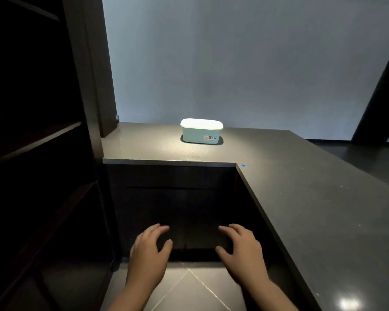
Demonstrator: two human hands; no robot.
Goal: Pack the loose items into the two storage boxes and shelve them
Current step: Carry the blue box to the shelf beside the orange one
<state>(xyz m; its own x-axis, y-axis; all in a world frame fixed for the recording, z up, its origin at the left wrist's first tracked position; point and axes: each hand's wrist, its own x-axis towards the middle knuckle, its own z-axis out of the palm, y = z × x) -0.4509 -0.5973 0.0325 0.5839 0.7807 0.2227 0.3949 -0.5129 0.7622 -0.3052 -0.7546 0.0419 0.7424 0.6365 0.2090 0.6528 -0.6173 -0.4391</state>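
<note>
A light blue storage box (201, 131) with a white lid on it and a "Bear" label stands on the dark countertop (301, 198), near the back wall. Only this one box is in sight. My left hand (149, 248) and my right hand (241, 246) hover low in the foreground, palms down, fingers spread, holding nothing. They are over the dark recess (180, 209) under the counter, well in front of the box. No loose items show on the counter.
A tall dark shelf unit (38, 153) fills the left side, its shelves in deep shadow. The L-shaped counter runs back and along the right. A small blue mark (243, 165) sits at its inner corner. Tiled floor (189, 288) lies below my hands.
</note>
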